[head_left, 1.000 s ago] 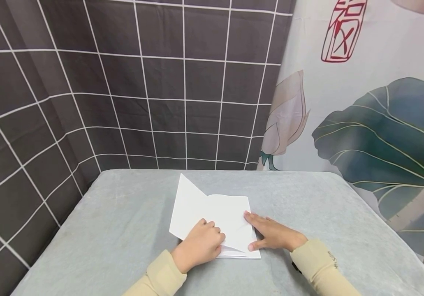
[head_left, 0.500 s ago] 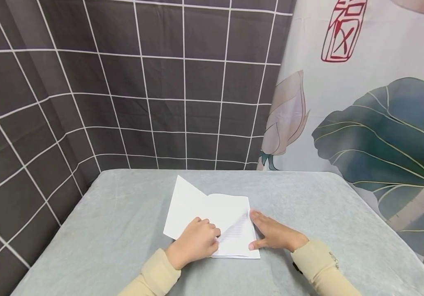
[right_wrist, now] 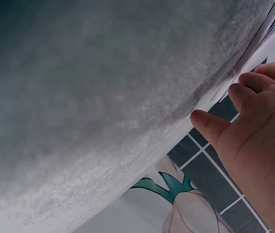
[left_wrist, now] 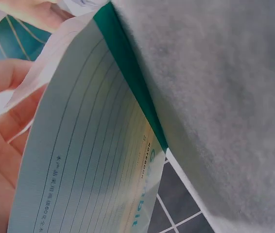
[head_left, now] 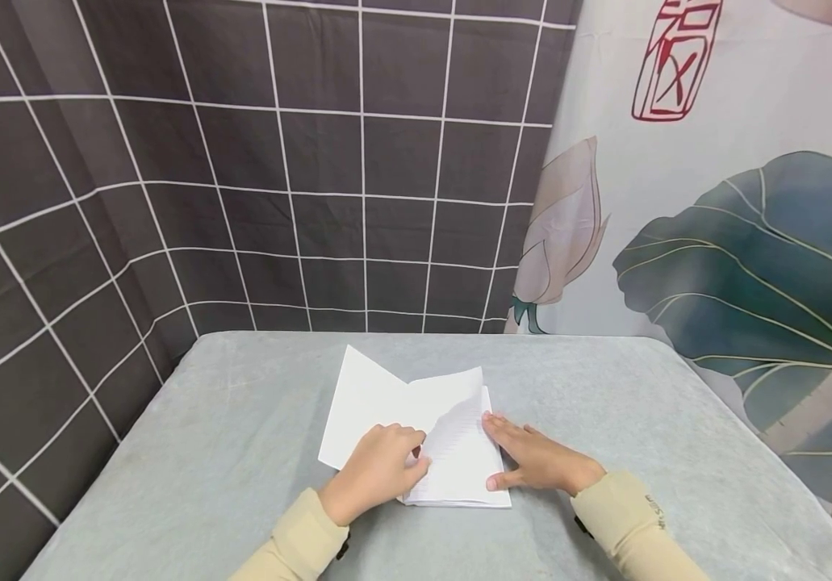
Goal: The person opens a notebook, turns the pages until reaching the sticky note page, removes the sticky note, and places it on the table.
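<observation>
An opened notebook [head_left: 462, 476] lies on the table, its white cover [head_left: 361, 403] raised to the left. My left hand [head_left: 375, 468] pinches a lifted page [head_left: 448, 391] whose top right corner stands up off the ruled sheets below. Seen from the left wrist, the lined inner cover [left_wrist: 79, 131] has printed lettering and a green spine strip [left_wrist: 128, 73]; the left fingers [left_wrist: 13, 116] curl around the thin page edge. My right hand [head_left: 542, 458] rests with spread fingers along the notebook's right edge; the right wrist view shows that hand [right_wrist: 256, 136] with fingers extended.
A grey cloth covers the table [head_left: 241, 420] around the notebook. Behind stands a dark curtain [head_left: 321, 226] with a white grid, and on the right a white curtain [head_left: 604, 81] printed with lotus leaves.
My left hand has shifted slightly left, drawing the page leftward so its far corner rises and ruled lines show beneath. The cover has leaned further left. My right hand stays nearly in place.
</observation>
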`<state>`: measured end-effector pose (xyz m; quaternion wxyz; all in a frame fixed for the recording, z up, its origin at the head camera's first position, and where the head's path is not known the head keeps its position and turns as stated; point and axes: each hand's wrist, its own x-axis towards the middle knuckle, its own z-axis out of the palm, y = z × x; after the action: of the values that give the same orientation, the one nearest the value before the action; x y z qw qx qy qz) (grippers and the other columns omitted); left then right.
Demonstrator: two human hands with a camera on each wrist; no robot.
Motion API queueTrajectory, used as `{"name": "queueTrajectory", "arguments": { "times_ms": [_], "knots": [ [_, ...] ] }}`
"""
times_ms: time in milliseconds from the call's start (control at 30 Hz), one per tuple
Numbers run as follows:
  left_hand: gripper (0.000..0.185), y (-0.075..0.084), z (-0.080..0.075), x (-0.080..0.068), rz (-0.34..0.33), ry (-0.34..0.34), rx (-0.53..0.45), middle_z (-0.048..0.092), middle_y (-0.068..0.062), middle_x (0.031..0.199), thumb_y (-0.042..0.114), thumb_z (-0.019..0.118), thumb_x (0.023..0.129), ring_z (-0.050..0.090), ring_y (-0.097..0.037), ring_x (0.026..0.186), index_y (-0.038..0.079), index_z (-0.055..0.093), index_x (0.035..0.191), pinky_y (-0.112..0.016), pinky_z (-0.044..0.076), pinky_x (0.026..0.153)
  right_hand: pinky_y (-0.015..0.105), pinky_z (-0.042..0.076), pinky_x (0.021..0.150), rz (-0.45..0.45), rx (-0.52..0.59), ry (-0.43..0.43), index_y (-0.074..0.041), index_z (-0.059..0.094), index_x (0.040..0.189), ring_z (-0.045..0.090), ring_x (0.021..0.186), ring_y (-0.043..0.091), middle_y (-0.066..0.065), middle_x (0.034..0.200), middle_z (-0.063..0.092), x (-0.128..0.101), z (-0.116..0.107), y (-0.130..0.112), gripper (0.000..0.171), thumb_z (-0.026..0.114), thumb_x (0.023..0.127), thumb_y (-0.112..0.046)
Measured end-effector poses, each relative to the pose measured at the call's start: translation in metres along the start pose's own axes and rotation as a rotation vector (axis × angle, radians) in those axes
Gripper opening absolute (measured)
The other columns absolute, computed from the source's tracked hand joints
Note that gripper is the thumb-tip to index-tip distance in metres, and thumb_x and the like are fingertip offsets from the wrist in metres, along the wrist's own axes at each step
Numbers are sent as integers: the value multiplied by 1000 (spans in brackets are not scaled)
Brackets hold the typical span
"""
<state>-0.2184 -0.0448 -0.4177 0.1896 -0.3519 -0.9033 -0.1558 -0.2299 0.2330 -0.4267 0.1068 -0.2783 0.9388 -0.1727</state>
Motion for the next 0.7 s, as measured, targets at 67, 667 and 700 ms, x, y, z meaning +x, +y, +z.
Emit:
{"name": "queueTrajectory", "arguments": {
  "times_ms": [67,667,700],
  "knots": [
    [22,0,-2,1,-58,7,-39,56,8,62,22,65,81,46,-7,55,18,52,64,-22,35,53,66,19,108,3,2,-3,6,23,148,22,144,42,24,156,23,0,0,0,103,63,80,-58],
    [24,-17,-32,10,-448,138,-558,70,-6,85,11,68,82,57,-10,72,3,70,104,-24,47,68,66,17,109,-5,17,3,3,23,150,22,144,39,21,157,22,0,0,0,100,62,80,-58],
    [25,-19,-34,10,-456,139,-555,70,-7,85,11,69,82,59,-10,73,3,70,105,-25,48,69,66,17,109,-5,18,2,3,22,150,22,144,39,20,157,22,0,0,0,101,62,80,-59]
  ]
}}
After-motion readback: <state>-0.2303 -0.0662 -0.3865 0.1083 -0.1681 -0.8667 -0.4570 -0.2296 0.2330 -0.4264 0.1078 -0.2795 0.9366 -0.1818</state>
